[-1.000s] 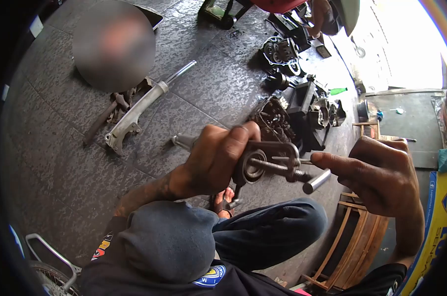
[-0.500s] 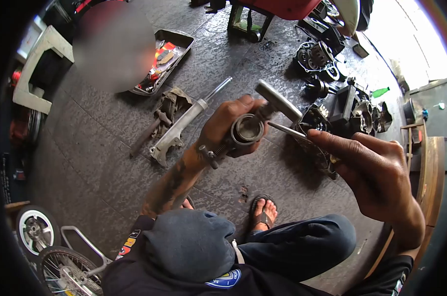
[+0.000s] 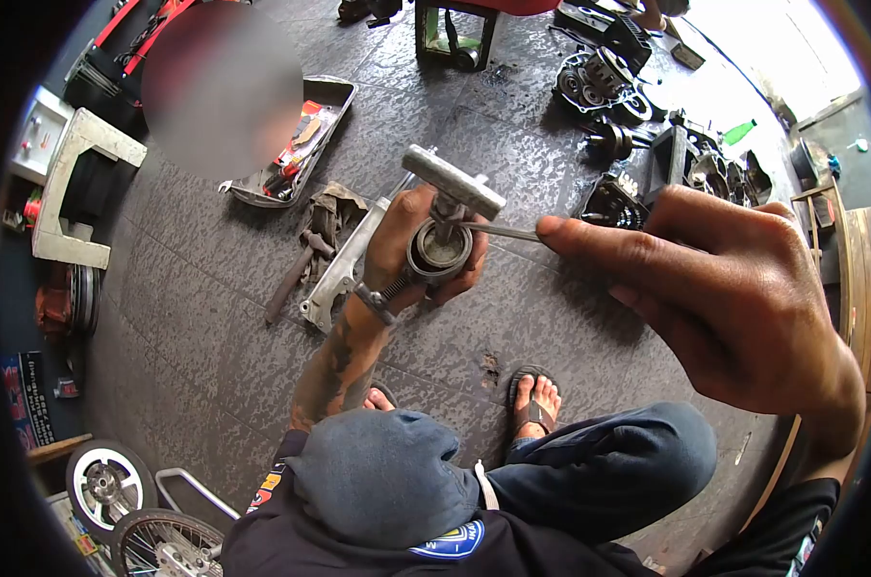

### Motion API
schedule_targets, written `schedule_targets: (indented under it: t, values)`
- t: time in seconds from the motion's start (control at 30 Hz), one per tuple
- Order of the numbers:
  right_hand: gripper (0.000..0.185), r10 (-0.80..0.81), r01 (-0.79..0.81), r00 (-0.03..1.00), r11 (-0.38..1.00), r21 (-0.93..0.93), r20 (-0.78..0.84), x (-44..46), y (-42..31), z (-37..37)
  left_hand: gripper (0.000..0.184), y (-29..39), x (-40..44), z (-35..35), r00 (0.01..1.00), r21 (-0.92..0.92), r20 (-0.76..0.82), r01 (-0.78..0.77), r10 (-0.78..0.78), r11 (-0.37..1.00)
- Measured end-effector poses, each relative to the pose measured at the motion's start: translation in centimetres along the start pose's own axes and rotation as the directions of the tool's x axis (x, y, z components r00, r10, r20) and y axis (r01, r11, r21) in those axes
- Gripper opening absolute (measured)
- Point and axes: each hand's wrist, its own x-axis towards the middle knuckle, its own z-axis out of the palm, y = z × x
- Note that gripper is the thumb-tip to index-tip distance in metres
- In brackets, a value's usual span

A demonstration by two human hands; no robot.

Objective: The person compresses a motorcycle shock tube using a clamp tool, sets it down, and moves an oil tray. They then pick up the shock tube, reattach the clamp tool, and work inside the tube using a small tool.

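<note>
My left hand (image 3: pixel 397 236) is wrapped round a metal tube with a round open end, held in a clamp-like tool (image 3: pixel 452 181) that has a thick crossbar on top and a spring at its lower left. From the right, my right hand (image 3: pixel 733 279) grips a thin metal rod (image 3: pixel 503 231) with the index finger stretched along it. The rod's tip touches or nearly touches the tool just above the tube's round mouth. My left fingers are partly hidden behind the tube.
On the floor lie a fork leg (image 3: pixel 334 288), a hammer (image 3: pixel 296 274) on a rag and a tool tray (image 3: pixel 329 120). Engine parts (image 3: pixel 599 82) lie at the upper right. Wheels (image 3: pixel 108 481) stand lower left; a wooden bench (image 3: pixel 858 288) is at the right edge.
The view has swung, and the tube and tool have turned so the round end faces up with the crossbar above. The rod's tip has come in against the tool.
</note>
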Motion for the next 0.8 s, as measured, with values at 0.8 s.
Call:
schedule_targets:
  t: [0.8]
  values:
    - [0.052, -0.098, 0.083, 0.988, 0.988, -0.128, -0.118, 0.3, 0.3, 2.2, 0.052, -0.4, 0.6, 0.1, 0.996, 0.11, 0.006, -0.087, 0.087, 0.99]
